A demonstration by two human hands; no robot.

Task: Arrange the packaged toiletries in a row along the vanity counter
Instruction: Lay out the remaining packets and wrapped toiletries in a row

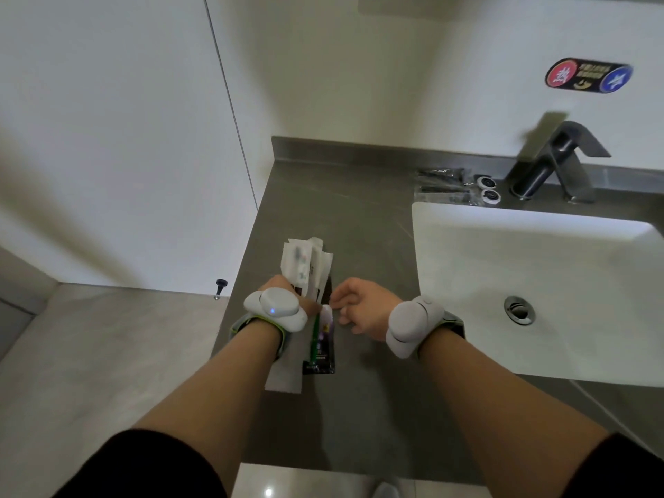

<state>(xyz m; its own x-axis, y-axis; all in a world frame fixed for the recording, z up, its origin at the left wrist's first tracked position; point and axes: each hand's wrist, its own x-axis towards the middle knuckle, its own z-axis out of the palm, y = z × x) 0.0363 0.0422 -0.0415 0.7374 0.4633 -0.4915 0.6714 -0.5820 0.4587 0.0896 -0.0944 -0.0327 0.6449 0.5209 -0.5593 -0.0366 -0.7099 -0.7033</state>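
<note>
Two hands (284, 292) (359, 305) share one bundle of packets (305, 267).

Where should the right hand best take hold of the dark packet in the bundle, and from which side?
Probably at its near end, from the right. The dark packet sticks out of the left hand toward the person, long and flat, and that end is uncovered. The right hand is already beside it, fingers curled; a pinch across the thin edges should draw it out.

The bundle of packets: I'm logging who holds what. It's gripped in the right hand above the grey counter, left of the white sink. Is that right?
Not quite. The head view shows the bundle of packets gripped in the left hand, not the right hand, which reaches toward it. It is above the grey counter, left of the white sink.
</note>
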